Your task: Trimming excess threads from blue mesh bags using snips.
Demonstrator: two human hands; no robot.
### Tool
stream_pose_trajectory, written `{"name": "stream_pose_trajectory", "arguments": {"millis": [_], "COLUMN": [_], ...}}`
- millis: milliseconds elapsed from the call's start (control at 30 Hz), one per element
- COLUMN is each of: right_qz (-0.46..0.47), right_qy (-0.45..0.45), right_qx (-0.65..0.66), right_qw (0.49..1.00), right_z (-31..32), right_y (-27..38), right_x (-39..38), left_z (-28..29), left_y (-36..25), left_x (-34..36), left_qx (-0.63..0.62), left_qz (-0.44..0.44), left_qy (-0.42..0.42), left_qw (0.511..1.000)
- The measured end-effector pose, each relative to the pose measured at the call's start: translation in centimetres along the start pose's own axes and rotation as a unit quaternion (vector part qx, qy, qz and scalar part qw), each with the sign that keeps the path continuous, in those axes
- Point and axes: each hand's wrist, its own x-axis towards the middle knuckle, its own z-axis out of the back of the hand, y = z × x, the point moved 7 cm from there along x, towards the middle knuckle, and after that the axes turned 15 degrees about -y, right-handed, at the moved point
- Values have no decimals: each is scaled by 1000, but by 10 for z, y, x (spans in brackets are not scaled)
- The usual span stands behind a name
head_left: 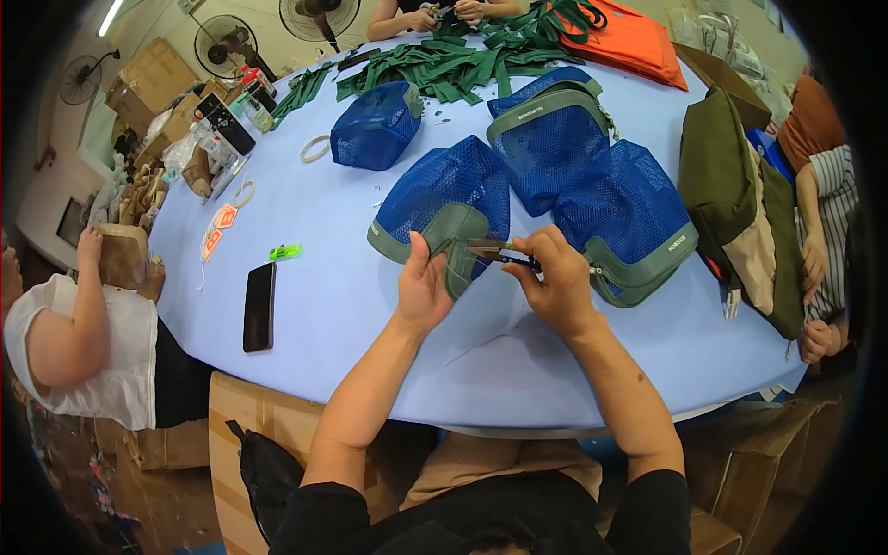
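In the middle of the table, a blue mesh bag [453, 176] with grey-green trim lies tilted towards me. My left hand [425, 294] holds its trim from the left side, thumb raised and the other fingers partly hidden behind the fabric. From the right, my right hand [558, 277] grips a pair of thread snips [507, 253], their blades pointing left over the trim. Two more blue mesh bags, one farther back [546, 134] and one nearer [624, 208], rest against each other at the right. A smaller blue mesh pouch [375, 128] stands behind the held bag.
Left on the table are a black phone [260, 307], a bright green small tool [286, 252], orange tags [218, 227] and tape rings [315, 149]. Green straps [453, 69] pile at the back beside an orange bag [629, 42]. Co-workers sit around; an olive bag [735, 203] lies right.
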Motion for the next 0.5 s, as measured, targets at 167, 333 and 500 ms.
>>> {"name": "stream_pose_trajectory", "arguments": {"millis": [167, 333, 500], "right_qz": [25, 18, 56], "right_qy": [-9, -12, -10], "right_qx": [-13, -10, -29], "right_qw": [1000, 1000, 998], "right_z": [1, 2, 5], "right_y": [3, 3, 8], "right_x": [1, 1, 4], "left_z": [-2, -1, -4], "left_y": [1, 1, 1], "left_x": [-1, -1, -1], "left_qx": [-4, -11, 7], "left_qz": [-6, -7, -9], "left_qy": [13, 19, 11], "left_qw": [1000, 1000, 1000]}}
